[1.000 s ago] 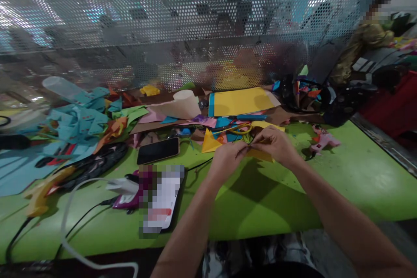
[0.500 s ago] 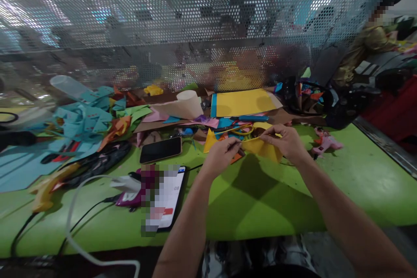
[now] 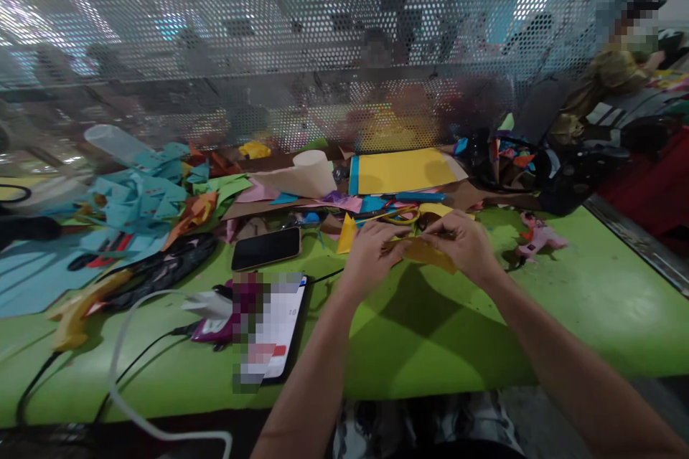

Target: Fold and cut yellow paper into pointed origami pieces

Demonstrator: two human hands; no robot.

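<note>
Over the green table (image 3: 565, 315), both my hands pinch one small piece of yellow paper (image 3: 426, 252). My left hand (image 3: 371, 256) grips its left end with the fingers closed. My right hand (image 3: 460, 242) holds the right part from above, fingers curled over it. The paper hangs just above the tabletop, in front of a heap of coloured paper scraps (image 3: 377, 211). A yellow triangular scrap (image 3: 346, 233) lies just left of my left hand.
A black phone (image 3: 265, 248) and a lit phone (image 3: 272, 326) lie to the left. Cables and a yellow glue gun (image 3: 80, 305) sit further left, blue paper cut-outs (image 3: 134, 197) behind. A yellow sheet (image 3: 403, 170), paper roll (image 3: 312, 165) and pink glue gun (image 3: 538, 237) stand around. A person sits far right.
Half a second ago my hands were spread with the yellow paper stretched between them; now they have come together and lowered, folding the paper smaller.
</note>
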